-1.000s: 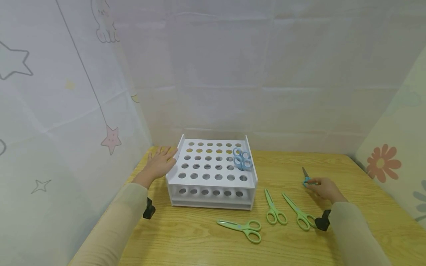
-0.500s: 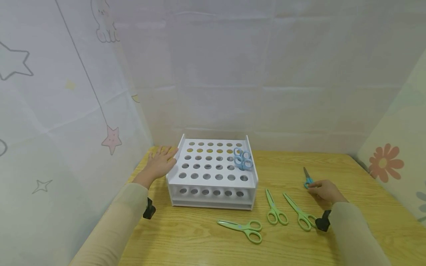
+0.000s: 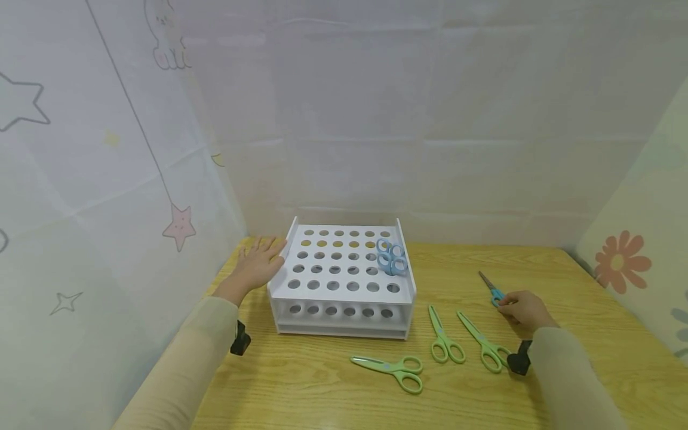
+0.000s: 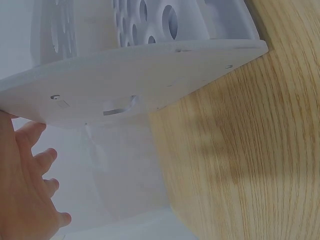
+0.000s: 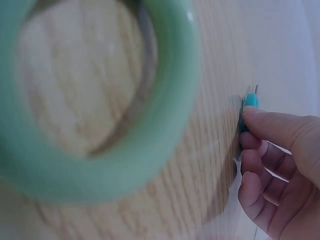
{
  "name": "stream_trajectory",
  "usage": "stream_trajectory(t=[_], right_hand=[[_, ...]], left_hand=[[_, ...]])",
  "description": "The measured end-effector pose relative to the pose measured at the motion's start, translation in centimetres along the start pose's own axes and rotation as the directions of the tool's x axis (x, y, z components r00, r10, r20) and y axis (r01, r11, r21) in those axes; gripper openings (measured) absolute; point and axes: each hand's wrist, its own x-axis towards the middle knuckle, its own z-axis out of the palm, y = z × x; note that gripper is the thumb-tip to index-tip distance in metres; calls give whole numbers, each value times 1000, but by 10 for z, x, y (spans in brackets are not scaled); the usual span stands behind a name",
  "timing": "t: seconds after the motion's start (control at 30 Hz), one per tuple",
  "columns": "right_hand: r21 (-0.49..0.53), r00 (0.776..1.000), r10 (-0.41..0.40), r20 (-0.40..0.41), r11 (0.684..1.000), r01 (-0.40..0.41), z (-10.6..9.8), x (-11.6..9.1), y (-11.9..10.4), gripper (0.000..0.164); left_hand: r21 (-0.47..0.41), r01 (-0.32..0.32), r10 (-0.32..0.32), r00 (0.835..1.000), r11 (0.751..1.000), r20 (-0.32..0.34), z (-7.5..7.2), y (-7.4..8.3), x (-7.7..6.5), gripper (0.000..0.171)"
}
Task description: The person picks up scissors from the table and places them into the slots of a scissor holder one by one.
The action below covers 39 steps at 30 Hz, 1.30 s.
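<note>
While three pairs of green plastic-handled scissors lie nearest on the yellowish wood-grain table, the action sits just beyond them, towards the right. And there it is: a small pair of scissors with turquoise plastic loops and slim grey blades, its handle end in the right hand! It looks light and stiff, nothing fragile about it; the smooth plastic might slip a little, and the blades could swing apart if only one loop is held. Those loops are the place to grip, well back from the points. Thumb and forefinger pinch there now, the other fingers curling beneath, blades aimed away and leftward; whether the tips touch wood, I can't tell. Across to the left hand: fingers fanned wide, holding nothing, touching the side wall of the white, hole-punched, two-tier rack. Deeper still, a pair of pale-blue-handled scissors stands in its right-hand holes, loops uppermost.
</note>
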Motion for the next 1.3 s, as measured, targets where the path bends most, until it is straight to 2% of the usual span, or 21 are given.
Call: stream_trajectory(t=[0.27,0.4,0.53,0.63,0.87,1.0,1.13,1.3], right_hand=[[-69,999,3,-55,998,-6,-6,-2,-8,26],[-100,993,-44,-110,994,33,-8,-5,-17,26],[-157,976,-107,-189,985,78,-10,-6,-24,27],[-163,969,-115,-220,983,80,-10,-5,-26,28],[-160,970,-100,-220,985,65,-15,1,-32,38],[-163,965,-126,-228,982,90,-18,3,-43,37],[-173,951,-175,-256,976,133,-20,5,-54,33],[-166,944,-189,-271,975,147,-23,6,-68,33]], left_hand=[[-6,-5,5,1000,1000,-10,-1,-1,-1,52],[-6,-8,8,1000,1000,-12,-1,-1,-2,52],[-3,-5,5,1000,1000,-12,-1,-1,-2,52],[-5,0,0,1000,1000,-10,-1,-1,-3,51],[-22,5,-5,1000,1000,-7,-2,-1,-2,52],[-21,4,-4,1000,1000,-6,-1,-1,-1,52],[-17,2,-2,1000,1000,-7,0,-1,0,52],[-24,0,0,1000,1000,-11,1,-2,0,52]])
